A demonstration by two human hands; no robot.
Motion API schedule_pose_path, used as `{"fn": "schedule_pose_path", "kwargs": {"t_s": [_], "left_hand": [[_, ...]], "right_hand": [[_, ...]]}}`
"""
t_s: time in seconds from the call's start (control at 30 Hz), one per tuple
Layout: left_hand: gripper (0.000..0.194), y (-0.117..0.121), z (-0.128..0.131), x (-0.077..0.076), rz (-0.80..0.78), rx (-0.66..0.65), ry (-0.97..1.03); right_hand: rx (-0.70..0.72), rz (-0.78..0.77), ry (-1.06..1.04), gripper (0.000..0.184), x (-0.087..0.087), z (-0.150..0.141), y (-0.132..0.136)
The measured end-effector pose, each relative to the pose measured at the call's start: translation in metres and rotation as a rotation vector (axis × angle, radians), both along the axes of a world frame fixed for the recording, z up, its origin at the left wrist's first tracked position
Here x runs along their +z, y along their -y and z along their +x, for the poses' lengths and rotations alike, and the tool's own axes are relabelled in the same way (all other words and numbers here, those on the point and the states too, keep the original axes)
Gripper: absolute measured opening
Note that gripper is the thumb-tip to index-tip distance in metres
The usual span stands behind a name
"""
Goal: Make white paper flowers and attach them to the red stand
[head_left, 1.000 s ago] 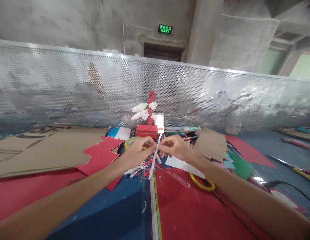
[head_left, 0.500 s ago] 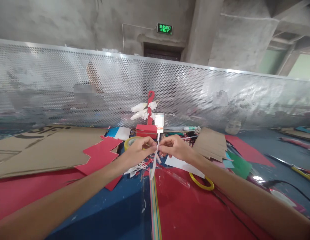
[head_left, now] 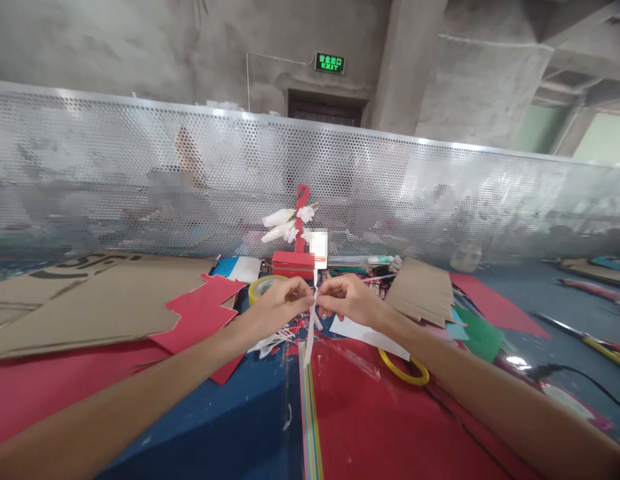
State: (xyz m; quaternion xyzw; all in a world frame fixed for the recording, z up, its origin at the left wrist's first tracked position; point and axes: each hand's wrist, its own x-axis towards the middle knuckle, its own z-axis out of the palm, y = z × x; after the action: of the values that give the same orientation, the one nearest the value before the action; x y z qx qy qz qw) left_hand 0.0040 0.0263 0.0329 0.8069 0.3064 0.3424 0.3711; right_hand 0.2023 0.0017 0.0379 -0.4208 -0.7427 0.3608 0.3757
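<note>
Fingers pinched, my left hand [head_left: 283, 301] and my right hand [head_left: 351, 298] meet tip to tip over the middle of the table. Between them runs a narrow white paper strip [head_left: 310, 340], its tail hanging down and a short end showing above the fingers. Just beyond the hands stands a red paper piece [head_left: 293, 263] with a red hooked upright [head_left: 303, 193] and white flower-like pieces [head_left: 280, 218]. A roll of yellow tape [head_left: 259, 287] lies beside my left hand. Below sits a stack of coloured paper, red sheet [head_left: 370, 420] on top.
Cardboard [head_left: 100, 293] and cut red paper [head_left: 200, 313] cover the left side. Cardboard pieces [head_left: 423, 293], a yellow ring [head_left: 405, 373], green paper [head_left: 477, 332] and yellow-handled scissors [head_left: 590, 339] lie to the right. A perforated metal screen [head_left: 380, 187] closes off the back.
Both hands keep their pinch on the paper strip and have barely shifted. The strip's hanging tail reaches slightly lower, while the whole view has moved a little.
</note>
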Motion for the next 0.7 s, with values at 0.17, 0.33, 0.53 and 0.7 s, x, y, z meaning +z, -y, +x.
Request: {"fn": "schedule_pose_path", "kwargs": {"t_s": [0.17,0.33,0.53,0.7], "left_hand": [[0.021,-0.0012,0.0003,-0.0018,-0.018,-0.008,-0.002],[0.022,-0.0024,0.0001,-0.0033,-0.02,-0.008,-0.014],[0.022,-0.0026,0.0006,-0.0046,-0.027,-0.021,0.012],[0.019,0.0005,0.0006,-0.0036,-0.01,-0.04,0.016]], "right_hand": [[0.004,0.003,-0.004,0.019,0.0004,-0.0002,0.0002],[0.007,-0.003,-0.002,0.02,0.001,-0.0004,0.0009],[-0.006,0.027,0.022,0.017,0.0006,-0.001,0.0009],[-0.016,0.101,0.019,0.013,-0.0018,-0.0019,0.0007]]}}
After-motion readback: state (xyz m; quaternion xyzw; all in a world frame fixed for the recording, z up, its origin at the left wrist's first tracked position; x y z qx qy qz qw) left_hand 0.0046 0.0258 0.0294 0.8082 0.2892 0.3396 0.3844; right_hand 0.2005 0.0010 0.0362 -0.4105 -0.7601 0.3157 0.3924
